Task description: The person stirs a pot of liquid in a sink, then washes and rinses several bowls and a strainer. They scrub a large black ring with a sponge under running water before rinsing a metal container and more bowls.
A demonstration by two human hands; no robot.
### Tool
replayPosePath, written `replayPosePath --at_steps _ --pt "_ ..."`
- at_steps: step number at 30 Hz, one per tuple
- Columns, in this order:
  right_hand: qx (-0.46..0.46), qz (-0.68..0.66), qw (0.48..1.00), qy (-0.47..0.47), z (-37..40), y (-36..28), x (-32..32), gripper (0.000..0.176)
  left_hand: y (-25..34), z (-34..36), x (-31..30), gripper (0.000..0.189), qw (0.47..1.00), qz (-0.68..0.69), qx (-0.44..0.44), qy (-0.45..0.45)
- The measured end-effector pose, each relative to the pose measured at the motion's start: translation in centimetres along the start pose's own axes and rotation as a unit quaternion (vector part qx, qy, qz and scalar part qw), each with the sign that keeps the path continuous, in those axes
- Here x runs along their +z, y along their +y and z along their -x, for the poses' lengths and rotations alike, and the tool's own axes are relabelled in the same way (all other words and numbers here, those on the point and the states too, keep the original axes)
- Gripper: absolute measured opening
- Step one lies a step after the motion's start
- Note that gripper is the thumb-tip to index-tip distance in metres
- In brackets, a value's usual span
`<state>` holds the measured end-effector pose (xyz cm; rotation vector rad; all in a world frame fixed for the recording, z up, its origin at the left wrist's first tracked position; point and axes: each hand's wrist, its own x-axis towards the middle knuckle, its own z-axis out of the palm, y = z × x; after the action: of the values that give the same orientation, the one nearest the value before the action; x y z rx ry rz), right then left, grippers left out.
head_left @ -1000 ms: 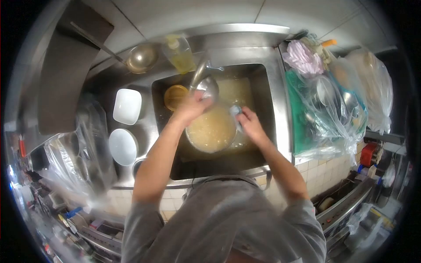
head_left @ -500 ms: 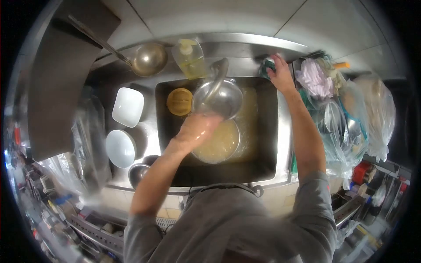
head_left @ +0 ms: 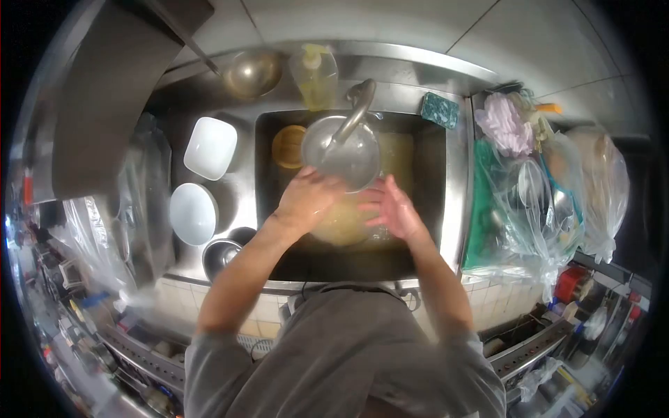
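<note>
The metal bowl [head_left: 319,145] lay just ahead of the left hand [head_left: 305,202], the nearer, its grip unclear; the right hand [head_left: 399,212], spread and empty, faced it from the right

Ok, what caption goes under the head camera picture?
Left hand and right hand over the sink, near the metal bowl under the faucet.

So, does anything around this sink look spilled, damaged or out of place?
Nothing looks clearly damaged. Murky yellowish liquid in the sink, right of the metal bowl, looks odd; it may be spill or wash water. The pink bundle at right is crumpled.
</note>
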<state>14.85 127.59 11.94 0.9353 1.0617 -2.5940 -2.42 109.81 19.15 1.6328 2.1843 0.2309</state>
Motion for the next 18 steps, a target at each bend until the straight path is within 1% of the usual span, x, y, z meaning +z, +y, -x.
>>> replayPosePath --at_steps 1,2,3,4,5,6,7,8,9,11,12,13,15,16,17,18 --pt "0.01 -0.04 0.999 -0.025 -0.2 0.4 0.9 0.082 0.2 -0.1 0.3 0.033 0.999 -0.046 0.026 0.013" --pt "0.011 -0.038 0.999 -0.026 -0.6 0.7 1.9 0.082 0.4 -0.1 0.5 0.034 0.994 -0.091 0.051 0.025" --pt "-0.01 -0.034 0.999 0.009 -1.0 1.0 2.8 0.072 0.5 0.0 0.0 0.034 0.994 -0.09 0.049 0.026" --pt "-0.03 -0.029 0.998 0.044 -1.2 1.1 3.3 0.062 0.5 0.1 -0.6 0.033 0.991 -0.085 0.094 0.044" --pt "-0.025 -0.027 0.998 0.044 -1.3 1.2 3.2 0.062 0.4 0.1 -1.2 0.033 0.985 -0.079 0.139 0.061" --pt "-0.039 -0.037 0.994 0.094 -1.5 1.4 3.1 0.052 0.0 -0.2 -1.8 0.033 0.987 -0.073 0.133 0.058" --pt "-0.049 -0.047 0.987 0.145 -1.5 2.0 3.0 0.042 -0.6 -0.6 -2.3 0.034 0.992 0.083 0.096 0.0" --pt "-0.076 -0.001 0.977 0.201 -1.1 1.7 3.5 0.033 -1.4 -1.0 -2.3 0.035 0.968 0.238 0.055 -0.057" --pt "-0.069 0.002 0.978 0.198 -0.7 1.9 3.1 0.033 -2.7 -1.8 -0.4 0.033 0.946 0.312 0.075 0.045" --pt "-0.074 0.044 0.984 0.157 -0.1 1.8 1.9 0.034 -2.3 -3.0 -1.4 0.029 0.96 0.259 -0.033 0.099" --pt "-0.068 0.066 0.984 0.15 0.9 1.3 2.3 0.04 -2.1 -3.7 -1.7 0.029 0.96 0.259 -0.035 0.102" --pt "-0.068 0.07 0.984 0.149 1.5 1.6 2.1 0.04 -1.9 -4.3 -1.9 0.026 0.965 0.239 -0.042 0.099" --pt "-0.113 0.145 0.964 0.194 2.8 2.4 1.0 0.046 -1.0 -5.6 -2.8 0.024 0.969 0.221 -0.046 0.102" --pt "-0.116 0.148 0.963 0.194 3.5 2.8 0.3 0.046 -0.5 -6.2 -3.8 0.026 0.964 0.222 -0.121 0.076" --pt "-0.14 0.159 0.952 0.22 4.2 3.4 -0.5 0.046 0.0 -6.7 -4.2 0.029 0.954 0.223 -0.195 0.048" --pt "-0.165 0.17 0.94 0.244 5.0 4.0 -1.1 0.047 0.0 -7.4 -3.5 0.029 0.954 0.223 -0.194 0.049"
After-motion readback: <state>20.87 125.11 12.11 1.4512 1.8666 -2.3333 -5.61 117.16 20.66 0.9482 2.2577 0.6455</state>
